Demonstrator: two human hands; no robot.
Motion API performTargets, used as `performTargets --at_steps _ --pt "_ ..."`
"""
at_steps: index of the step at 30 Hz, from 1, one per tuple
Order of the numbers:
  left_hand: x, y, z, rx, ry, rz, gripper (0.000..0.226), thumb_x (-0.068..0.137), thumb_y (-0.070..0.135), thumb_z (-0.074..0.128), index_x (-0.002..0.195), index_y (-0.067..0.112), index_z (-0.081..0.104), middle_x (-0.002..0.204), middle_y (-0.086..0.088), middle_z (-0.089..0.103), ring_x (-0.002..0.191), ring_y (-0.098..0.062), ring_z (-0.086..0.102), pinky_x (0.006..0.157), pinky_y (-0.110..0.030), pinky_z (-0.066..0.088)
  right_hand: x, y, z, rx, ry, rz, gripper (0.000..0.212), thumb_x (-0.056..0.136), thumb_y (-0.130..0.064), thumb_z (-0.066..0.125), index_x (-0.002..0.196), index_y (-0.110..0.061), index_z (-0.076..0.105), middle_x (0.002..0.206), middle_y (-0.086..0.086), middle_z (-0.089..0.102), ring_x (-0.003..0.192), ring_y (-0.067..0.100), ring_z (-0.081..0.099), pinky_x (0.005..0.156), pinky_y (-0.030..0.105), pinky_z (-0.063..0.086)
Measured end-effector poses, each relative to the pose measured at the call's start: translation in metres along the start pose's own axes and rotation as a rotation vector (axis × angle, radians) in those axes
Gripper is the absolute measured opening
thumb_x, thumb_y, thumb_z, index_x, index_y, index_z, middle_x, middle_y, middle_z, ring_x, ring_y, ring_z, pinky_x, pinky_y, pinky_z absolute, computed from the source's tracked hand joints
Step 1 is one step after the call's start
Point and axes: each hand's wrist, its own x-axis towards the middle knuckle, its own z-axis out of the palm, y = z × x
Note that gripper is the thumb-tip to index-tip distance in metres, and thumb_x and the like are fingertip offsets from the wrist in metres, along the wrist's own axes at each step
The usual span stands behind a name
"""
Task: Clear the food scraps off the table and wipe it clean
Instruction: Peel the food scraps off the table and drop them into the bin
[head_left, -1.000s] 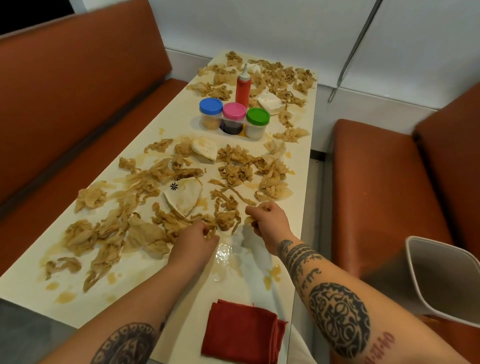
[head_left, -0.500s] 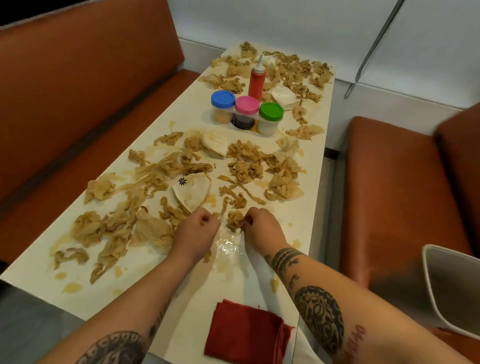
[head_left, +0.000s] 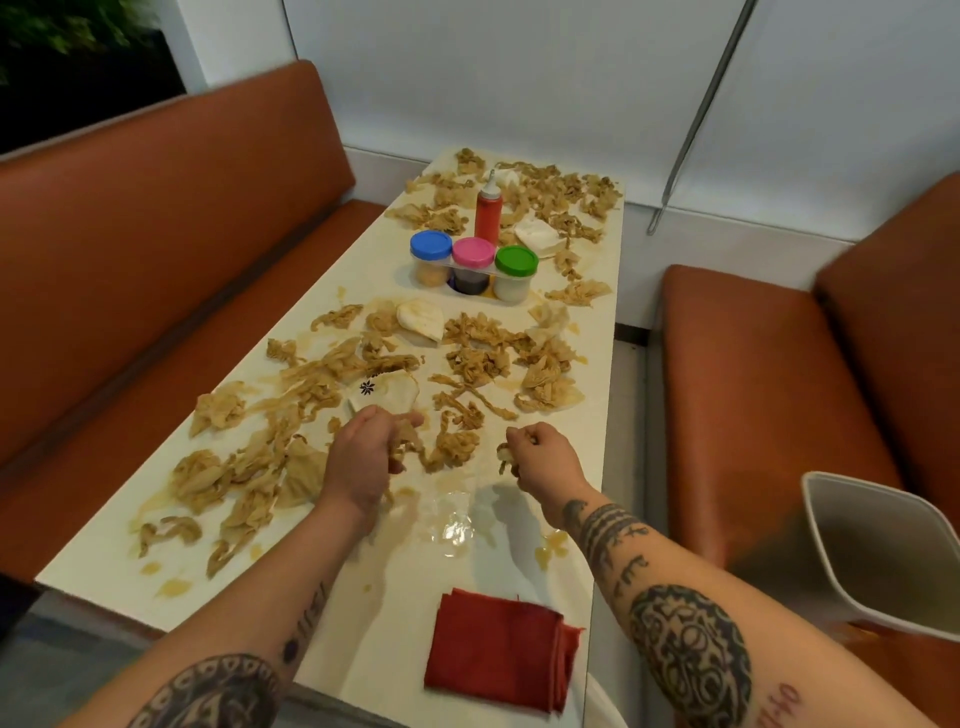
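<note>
Booth table (head_left: 395, 582) strewn w/ food scraps (head_left: 467, 358); left hand (head_left: 358, 457) grips some, right hand (head_left: 545, 457) pinches a few; red cloth (head_left: 498, 649) btwn forearms.

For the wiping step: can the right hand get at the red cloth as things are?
Probably yes: the red cloth lies uncovered, nearer the person than the right hand, which grips scraps.

There are three lidded jars (head_left: 471, 253), one squeeze bottle (head_left: 488, 214), one red cloth (head_left: 497, 650), one white bin (head_left: 885, 551), two hands (head_left: 363, 460) (head_left: 546, 457) and too many food scraps (head_left: 478, 359) to count.

Brown padded benches (head_left: 171, 270) stand beneath white walls (head_left: 519, 78).
</note>
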Motion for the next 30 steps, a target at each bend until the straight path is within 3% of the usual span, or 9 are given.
performTargets --at_steps 2,5,8,11,14,18,21,26,30 --pt "-0.004 0.004 0.002 -0.029 -0.006 -0.021 0.018 0.091 0.016 0.048 0.075 0.009 0.052 0.091 -0.013 0.077 0.077 -0.024 0.059 0.057 -0.031 0.039 -0.012 -0.002 -0.004 0.181 -0.035 0.062 0.021 0.103 -0.031 0.056 0.1 -0.01 0.059 0.098 0.013 0.07 0.07 0.017 0.057 0.06 0.029 0.047" --pt "-0.011 0.012 0.007 -0.09 -0.036 -0.051 0.024 0.074 0.023 0.05 0.085 0.003 0.057 0.079 -0.022 0.07 0.068 -0.024 0.058 0.055 -0.032 0.039 -0.031 -0.004 -0.013 0.409 -0.062 0.135 0.02 0.104 -0.026 0.058 0.11 -0.007 0.06 0.092 0.012 0.07 0.069 0.017 0.058 0.053 0.024 0.043" --pt "-0.017 0.017 0.021 -0.157 -0.049 -0.081 0.012 0.086 0.018 0.048 0.083 0.008 0.052 0.064 -0.009 0.057 0.064 -0.028 0.06 0.057 -0.033 0.038 -0.046 -0.001 -0.025 0.585 -0.059 0.181 0.017 0.103 -0.019 0.056 0.116 -0.007 0.058 0.085 0.011 0.069 0.065 0.016 0.06 0.051 0.021 0.041" --pt "-0.024 0.022 0.039 -0.255 -0.07 -0.135 0.014 0.098 0.013 0.041 0.095 0.013 0.055 0.063 -0.005 0.051 0.059 -0.024 0.054 0.058 -0.033 0.036 -0.052 0.004 -0.038 0.678 -0.028 0.223 0.017 0.102 -0.019 0.058 0.115 -0.008 0.061 0.076 0.009 0.07 0.066 0.017 0.061 0.055 0.022 0.046" --pt "-0.027 0.024 0.058 -0.333 -0.112 -0.215 0.019 0.099 0.013 0.04 0.101 0.013 0.06 0.064 -0.004 0.049 0.057 -0.022 0.05 0.059 -0.033 0.036 -0.054 0.009 -0.057 0.812 0.012 0.257 0.011 0.099 -0.013 0.06 0.1 -0.002 0.064 0.07 0.009 0.066 0.061 0.018 0.063 0.051 0.021 0.052" --pt "-0.029 0.023 0.094 -0.321 -0.185 -0.273 0.018 0.099 0.016 0.042 0.104 0.013 0.059 0.064 -0.002 0.05 0.057 -0.02 0.049 0.059 -0.032 0.036 -0.05 0.02 -0.087 0.931 0.105 0.28 0.009 0.097 -0.008 0.062 0.101 -0.001 0.065 0.076 0.012 0.065 0.059 0.02 0.062 0.049 0.023 0.054" --pt "-0.029 0.024 0.14 -0.301 -0.251 -0.317 0.018 0.098 0.015 0.041 0.103 0.014 0.058 0.063 -0.001 0.05 0.057 -0.019 0.049 0.058 -0.031 0.036 -0.046 0.029 -0.12 0.996 0.197 0.291 0.009 0.098 -0.008 0.058 0.094 -0.001 0.063 0.079 0.016 0.064 0.06 0.02 0.06 0.048 0.022 0.053" --pt "-0.046 0.017 0.246 -0.22 -0.419 -0.373 0.015 0.099 0.017 0.045 0.1 0.015 0.06 0.062 -0.001 0.051 0.056 -0.019 0.051 0.061 -0.032 0.04 -0.043 0.058 -0.2 1.068 0.342 0.269 0.01 0.098 -0.005 0.057 0.091 -0.002 0.063 0.065 0.012 0.064 0.054 0.02 0.061 0.047 0.023 0.053" --pt "-0.073 0.01 0.338 -0.157 -0.567 -0.406 0.009 0.098 0.017 0.052 0.094 0.015 0.06 0.058 -0.001 0.052 0.053 -0.017 0.052 0.055 -0.03 0.038 -0.04 0.088 -0.271 1.081 0.473 0.266 0.007 0.098 -0.009 0.059 0.097 -0.004 0.064 0.078 0.013 0.064 0.057 0.019 0.064 0.047 0.024 0.053"
